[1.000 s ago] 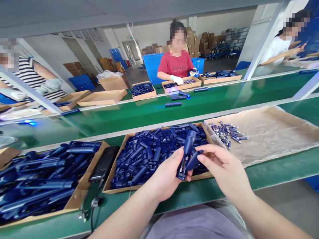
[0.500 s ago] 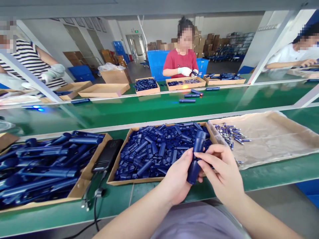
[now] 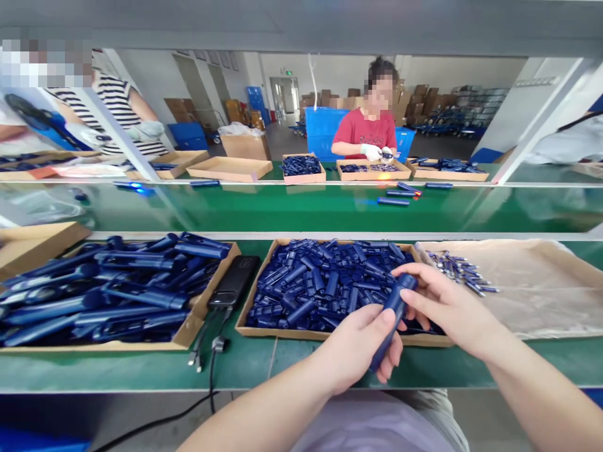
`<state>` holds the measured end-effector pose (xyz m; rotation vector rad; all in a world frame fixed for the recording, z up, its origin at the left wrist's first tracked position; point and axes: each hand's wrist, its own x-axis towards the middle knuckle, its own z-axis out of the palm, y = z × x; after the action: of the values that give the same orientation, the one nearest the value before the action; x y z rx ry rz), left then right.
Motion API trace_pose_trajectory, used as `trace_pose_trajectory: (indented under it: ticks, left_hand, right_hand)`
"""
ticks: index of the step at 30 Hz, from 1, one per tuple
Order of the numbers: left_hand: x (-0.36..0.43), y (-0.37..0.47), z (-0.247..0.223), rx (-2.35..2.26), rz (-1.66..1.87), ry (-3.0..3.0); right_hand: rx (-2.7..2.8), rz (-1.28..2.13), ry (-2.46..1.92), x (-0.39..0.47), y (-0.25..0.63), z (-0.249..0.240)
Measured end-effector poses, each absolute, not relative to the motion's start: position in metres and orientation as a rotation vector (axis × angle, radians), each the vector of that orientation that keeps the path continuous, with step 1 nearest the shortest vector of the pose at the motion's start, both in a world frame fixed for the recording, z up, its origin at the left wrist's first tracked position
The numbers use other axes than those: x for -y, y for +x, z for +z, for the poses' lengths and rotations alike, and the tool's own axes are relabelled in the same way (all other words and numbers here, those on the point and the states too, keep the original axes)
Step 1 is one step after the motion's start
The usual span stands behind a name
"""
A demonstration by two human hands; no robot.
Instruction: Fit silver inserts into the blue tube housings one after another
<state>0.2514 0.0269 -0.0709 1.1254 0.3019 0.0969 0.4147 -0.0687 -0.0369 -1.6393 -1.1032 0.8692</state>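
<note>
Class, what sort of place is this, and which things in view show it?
Likely a factory assembly line: small blue parts fill a cardboard tray, a gloved co-worker handles something across the long green surface, and cartons are stacked behind.

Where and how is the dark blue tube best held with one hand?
Probably around the lower half of the dark blue tube, from its left side, thumb on top, as the left hand does: it is slim and round, slants away to the right, and the right hand occupies its far end.
</note>
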Motion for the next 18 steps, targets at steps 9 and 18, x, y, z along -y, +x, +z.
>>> trace_pose_trajectory:
  ticks: [9,18]
  left_hand:
    - [-0.099,0.173,-0.052,-0.812,0.347,1.849]
    - [-0.217,0.132,-0.045,-1.719,0.625,2.317]
  right_hand:
    - [0.956,0.561,-1.594,-0.017,0.547,-0.081]
    - [1.183,-0.134,-1.782,-0.053,0.607,-0.094]
